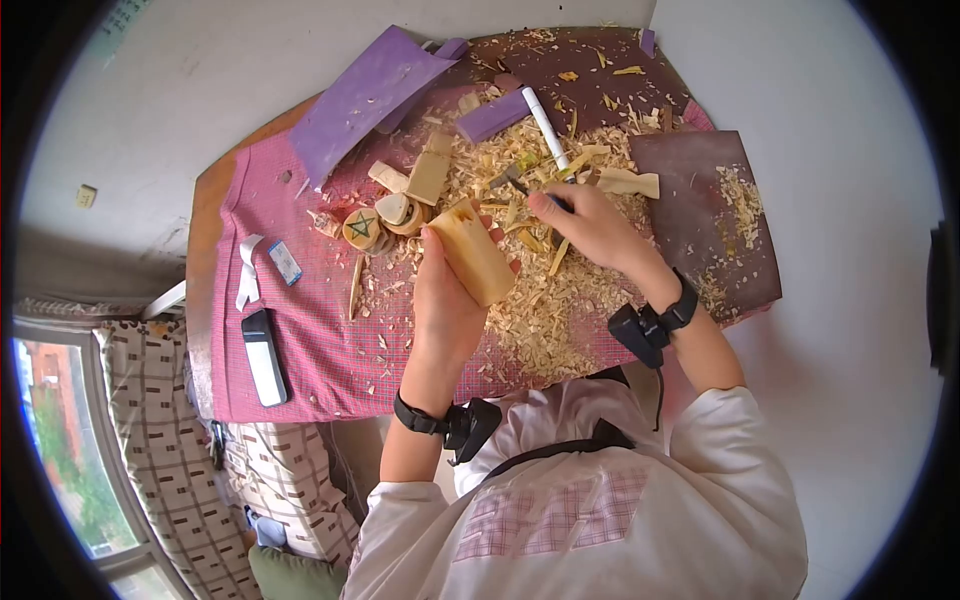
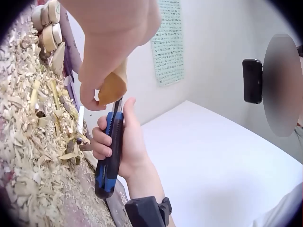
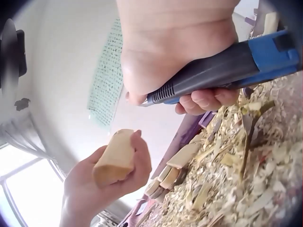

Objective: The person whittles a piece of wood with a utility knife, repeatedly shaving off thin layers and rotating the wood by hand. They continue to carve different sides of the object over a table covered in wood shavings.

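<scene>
My left hand (image 1: 445,310) grips a pale wooden block (image 1: 474,258), fingers behind it and thumb along its side. In the left wrist view, one end of the block (image 2: 113,90) shows below that hand. My right hand (image 1: 595,225) holds a blue and black utility knife (image 2: 110,153), its fingers wrapped around the handle. The knife's metal tip points toward the block and overlaps its end in the left wrist view. From the right wrist view, the block (image 3: 116,156) stands apart from the knife (image 3: 213,68). Wood shavings (image 1: 540,330) lie heaped beneath both hands.
Left of the shavings are small wood blocks (image 1: 430,168) and round wood pieces (image 1: 362,228), one marked with a green star. A white marker (image 1: 545,128), purple sheets (image 1: 360,95) and a brown board (image 1: 705,220) lie around. A phone (image 1: 264,358) rests on the pink cloth (image 1: 330,350).
</scene>
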Motion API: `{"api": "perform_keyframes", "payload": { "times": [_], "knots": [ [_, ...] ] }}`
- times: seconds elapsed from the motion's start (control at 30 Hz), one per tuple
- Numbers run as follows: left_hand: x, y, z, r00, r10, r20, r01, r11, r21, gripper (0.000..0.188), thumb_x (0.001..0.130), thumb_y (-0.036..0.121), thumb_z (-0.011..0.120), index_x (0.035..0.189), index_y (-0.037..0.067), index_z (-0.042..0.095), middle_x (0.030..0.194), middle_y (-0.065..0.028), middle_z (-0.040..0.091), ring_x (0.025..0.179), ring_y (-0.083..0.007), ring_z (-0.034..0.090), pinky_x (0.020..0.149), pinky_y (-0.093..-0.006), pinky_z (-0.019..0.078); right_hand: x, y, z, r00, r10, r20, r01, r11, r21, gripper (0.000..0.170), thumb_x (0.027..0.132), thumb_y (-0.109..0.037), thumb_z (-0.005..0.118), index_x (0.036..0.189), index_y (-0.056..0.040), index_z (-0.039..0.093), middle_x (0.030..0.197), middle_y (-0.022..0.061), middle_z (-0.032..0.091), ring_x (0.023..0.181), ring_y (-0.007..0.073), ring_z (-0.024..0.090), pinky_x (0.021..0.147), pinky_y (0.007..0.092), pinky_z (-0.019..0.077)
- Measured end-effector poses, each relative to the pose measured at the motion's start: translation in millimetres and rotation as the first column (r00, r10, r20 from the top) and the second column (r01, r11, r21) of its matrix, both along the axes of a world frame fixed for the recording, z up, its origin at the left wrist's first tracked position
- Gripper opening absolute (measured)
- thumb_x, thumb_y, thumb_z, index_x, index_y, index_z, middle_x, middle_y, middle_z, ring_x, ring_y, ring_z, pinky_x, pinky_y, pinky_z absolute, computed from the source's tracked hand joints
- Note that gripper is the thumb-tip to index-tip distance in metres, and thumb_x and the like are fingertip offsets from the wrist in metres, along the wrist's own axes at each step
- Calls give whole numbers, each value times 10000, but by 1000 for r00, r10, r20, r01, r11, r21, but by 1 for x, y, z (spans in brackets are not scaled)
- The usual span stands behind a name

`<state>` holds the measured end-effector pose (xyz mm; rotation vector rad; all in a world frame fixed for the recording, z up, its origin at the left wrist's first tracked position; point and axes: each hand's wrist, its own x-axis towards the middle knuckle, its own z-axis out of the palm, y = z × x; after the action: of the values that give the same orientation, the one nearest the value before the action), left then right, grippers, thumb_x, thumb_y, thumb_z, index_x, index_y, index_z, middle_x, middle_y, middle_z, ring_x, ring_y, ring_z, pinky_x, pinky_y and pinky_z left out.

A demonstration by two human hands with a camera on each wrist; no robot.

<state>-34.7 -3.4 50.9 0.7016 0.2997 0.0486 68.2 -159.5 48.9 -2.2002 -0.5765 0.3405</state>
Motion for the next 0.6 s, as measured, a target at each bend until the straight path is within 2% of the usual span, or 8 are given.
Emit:
{"api": "perform_keyframes", "payload": {
  "times": [0.07, 0.17, 0.23, 0.4, 0.47, 0.53, 0.57, 0.6],
  "knots": [
    [-3, -1, -1, 997, 17, 70, -11, 996, -83, 547, 913, 497, 261, 1235, 76, 397, 1079, -77, 506, 1014, -197, 491, 818, -433, 452, -18, 4, 5, 998, 50, -49, -47, 997, 63, 645, 781, -654, 440, 606, -37, 510, 455, 54, 428, 426, 183, 434, 437, 334, 321],
    [-8, -1, -8, 986, 87, 145, -52, 972, -229, 597, 880, 566, 280, 1193, 79, 426, 1055, -75, 512, 1004, -206, 497, 831, -425, 438, -37, 8, 12, 983, 104, 154, -111, 993, 35, 586, 791, -604, 468, 672, -37, 555, 475, 92, 479, 442, 244, 497, 446, 363, 364],
    [-7, -4, -9, 981, 123, 149, -89, 972, -216, 599, 872, 578, 284, 1167, 81, 439, 1034, -75, 516, 986, -209, 504, 833, -410, 433, -48, 12, 14, 923, 159, 352, -157, 987, -35, 527, 790, -569, 494, 703, -52, 549, 488, 94, 508, 465, 280, 547, 457, 375, 414],
    [-11, -11, -17, 969, 177, 174, -161, 981, -105, 530, 890, 521, 297, 1102, 71, 480, 1021, -68, 542, 965, -196, 511, 867, -360, 415, -54, 21, 15, 838, 177, 517, -207, 978, 0, 463, 775, -508, 561, 674, -60, 502, 522, 80, 504, 460, 262, 537, 426, 350, 396],
    [-11, -17, -8, 970, 242, 36, -240, 969, -56, 533, 898, 504, 288, 1092, 46, 480, 964, -69, 557, 884, -189, 540, 805, -322, 448, -51, 21, 16, 772, 217, 597, -192, 976, -106, 483, 764, -527, 560, 676, -56, 503, 534, 81, 518, 464, 261, 542, 422, 348, 397],
    [-12, -16, -7, 965, 178, -191, -143, 972, 184, 559, 902, 509, 245, 1048, 27, 487, 843, -98, 574, 724, -194, 560, 656, -294, 476, -45, 19, 15, 760, 221, 612, -176, 975, -133, 484, 767, -526, 555, 672, -55, 501, 533, 82, 519, 465, 263, 543, 418, 348, 397],
    [-16, -3, -16, 973, -151, -175, 191, 951, 243, 598, 895, 538, 194, 985, 26, 490, 710, -109, 554, 563, -202, 537, 508, -282, 446, -41, 17, 14, 747, 227, 625, -163, 974, -159, 484, 771, -524, 550, 668, -54, 499, 532, 84, 521, 466, 265, 544, 414, 348, 396],
    [-18, -7, -15, 973, -153, -173, 193, 952, 240, 598, 895, 538, 194, 985, 26, 490, 710, -109, 554, 563, -202, 537, 508, -282, 446, -35, 16, 10, 746, 228, 626, -160, 973, -163, 484, 771, -524, 550, 668, -54, 499, 532, 84, 521, 466, 265, 544, 414, 348, 396]
  ]
}}
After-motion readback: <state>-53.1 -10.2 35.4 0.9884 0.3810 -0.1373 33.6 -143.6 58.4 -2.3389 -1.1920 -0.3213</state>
